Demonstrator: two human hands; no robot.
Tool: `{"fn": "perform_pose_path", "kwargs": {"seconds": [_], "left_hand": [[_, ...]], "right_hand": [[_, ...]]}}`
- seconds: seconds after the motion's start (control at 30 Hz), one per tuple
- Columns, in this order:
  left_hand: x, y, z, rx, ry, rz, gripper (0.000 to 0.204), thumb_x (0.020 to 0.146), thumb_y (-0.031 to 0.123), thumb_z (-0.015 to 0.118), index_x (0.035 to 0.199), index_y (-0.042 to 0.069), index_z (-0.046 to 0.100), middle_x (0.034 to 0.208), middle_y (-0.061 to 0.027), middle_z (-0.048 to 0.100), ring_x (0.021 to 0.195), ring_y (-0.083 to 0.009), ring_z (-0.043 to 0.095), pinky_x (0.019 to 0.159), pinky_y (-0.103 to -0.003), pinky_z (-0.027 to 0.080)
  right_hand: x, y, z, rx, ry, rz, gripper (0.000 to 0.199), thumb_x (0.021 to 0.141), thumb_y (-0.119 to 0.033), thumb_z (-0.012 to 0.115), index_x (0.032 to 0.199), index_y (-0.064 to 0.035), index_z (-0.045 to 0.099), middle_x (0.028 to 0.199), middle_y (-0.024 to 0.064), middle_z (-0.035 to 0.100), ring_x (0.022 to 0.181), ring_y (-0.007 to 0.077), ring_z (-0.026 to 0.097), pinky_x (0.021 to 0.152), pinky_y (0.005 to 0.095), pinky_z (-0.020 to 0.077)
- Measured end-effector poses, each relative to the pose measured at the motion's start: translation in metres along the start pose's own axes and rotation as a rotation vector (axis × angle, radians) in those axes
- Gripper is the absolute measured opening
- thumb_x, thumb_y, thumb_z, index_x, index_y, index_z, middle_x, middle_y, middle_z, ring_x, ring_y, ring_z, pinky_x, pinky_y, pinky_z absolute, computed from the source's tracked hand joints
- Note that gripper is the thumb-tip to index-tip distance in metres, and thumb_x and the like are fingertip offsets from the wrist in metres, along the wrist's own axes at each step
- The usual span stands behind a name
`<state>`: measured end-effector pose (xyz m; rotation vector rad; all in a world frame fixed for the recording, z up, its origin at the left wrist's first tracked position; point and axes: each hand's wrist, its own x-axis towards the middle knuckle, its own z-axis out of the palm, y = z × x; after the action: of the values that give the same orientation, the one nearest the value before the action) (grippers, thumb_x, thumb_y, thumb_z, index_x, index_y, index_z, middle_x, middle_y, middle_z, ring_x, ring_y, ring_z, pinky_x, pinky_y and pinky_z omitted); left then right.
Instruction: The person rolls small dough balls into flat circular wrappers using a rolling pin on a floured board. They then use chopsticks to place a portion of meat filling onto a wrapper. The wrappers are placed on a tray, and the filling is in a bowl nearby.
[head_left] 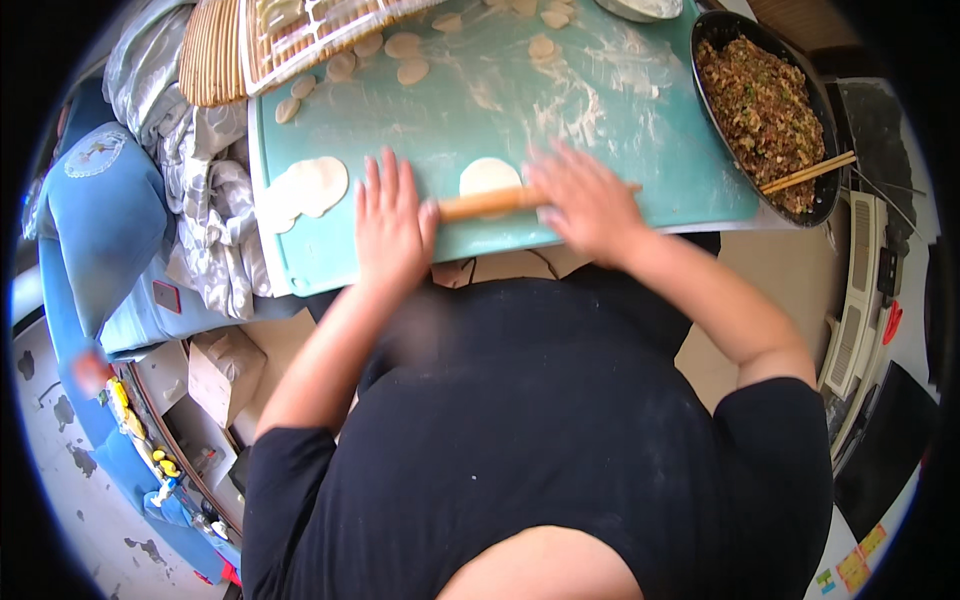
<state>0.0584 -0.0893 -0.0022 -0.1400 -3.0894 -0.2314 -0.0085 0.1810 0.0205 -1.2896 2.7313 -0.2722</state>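
Observation:
A wooden rolling pin (482, 204) lies crosswise near the front edge of a floury green board (420, 120), over the lower part of a round, flat dough wrapper (490, 174). My left hand (390, 225) rests on the pin's left end, fingers stretched out and the end hidden beneath it. Towards the other end, my right hand (590, 205) lies flat across the pin with fingers extended and slightly blurred. Left of my left hand sits an overlapping pile of rolled wrappers (318, 187). Several small flattened dough pieces (404, 46) are scattered along the far side.
At the right, a black pan (733, 150) holds minced filling (765, 105), with chopsticks (810, 172) across its rim. A slatted bamboo tray (212, 60) overlaps the board's far left corner. Part of a pale bowl (645, 8) shows at the far edge. Grey patterned cloth (215, 170) is bunched at the left.

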Motion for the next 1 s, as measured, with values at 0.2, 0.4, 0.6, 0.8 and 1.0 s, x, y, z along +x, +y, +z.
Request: {"fn": "perform_pose_path", "kwargs": {"seconds": [0.2,0.4,0.6,0.8,1.0], "left_hand": [[0.06,-0.006,-0.001,0.006,0.119,-0.106,0.059,0.092,0.032,0.039,0.137,-0.005,0.031,0.147,-0.0245,0.022,0.137,-0.0418,0.019,0.111,-0.048,0.014],[-0.015,0.016,-0.002,-0.064,-0.036,0.03,0.059,0.091,0.029,0.042,0.137,-0.006,0.031,0.147,-0.0254,0.02,0.137,-0.0422,0.016,0.111,-0.05,0.012],[0.084,-0.007,0.002,0.042,0.138,-0.121,0.054,0.092,0.03,0.042,0.133,-0.005,0.036,0.144,-0.0258,0.027,0.134,-0.0437,0.022,0.108,-0.052,0.02],[0.059,0.04,-0.006,-0.507,-0.022,0.016,0.034,0.079,0.016,0.063,0.11,0.003,0.058,0.114,-0.0196,0.053,0.102,-0.0348,0.053,0.089,-0.039,0.044],[0.072,0.05,-0.026,-0.427,-0.208,-0.083,0.018,0.075,0.011,0.066,0.09,0.005,0.06,0.087,-0.0125,0.061,0.083,-0.028,0.06,0.075,-0.036,0.049]], "right_hand": [[0.049,0.05,0.006,-0.067,0.164,0.071,0.058,0.088,-0.043,0.049,0.135,-0.0102,0.041,0.147,0.0094,0.029,0.137,0.0303,0.023,0.112,0.0446,0.0184],[-0.018,0.004,-0.008,0.01,-0.018,-0.022,0.057,0.089,-0.04,0.048,0.136,-0.0101,0.04,0.147,0.0078,0.03,0.137,0.0295,0.024,0.111,0.0454,0.0197],[0.062,0.048,0.001,-0.032,0.193,0.108,0.053,0.093,-0.041,0.04,0.136,-0.0094,0.04,0.147,0.011,0.028,0.137,0.0294,0.024,0.111,0.0436,0.0198],[-0.02,0.007,0.001,0.068,0.061,0.03,0.052,0.084,-0.026,0.059,0.13,-0.007,0.045,0.145,0.0114,0.032,0.136,0.0293,0.026,0.109,0.044,0.0256],[-0.037,-0.002,0.0,0.142,0.311,-0.067,0.039,0.071,-0.008,0.067,0.107,-0.0073,0.053,0.108,0.0066,0.057,0.101,0.0285,0.055,0.085,0.0403,0.0436]]}}
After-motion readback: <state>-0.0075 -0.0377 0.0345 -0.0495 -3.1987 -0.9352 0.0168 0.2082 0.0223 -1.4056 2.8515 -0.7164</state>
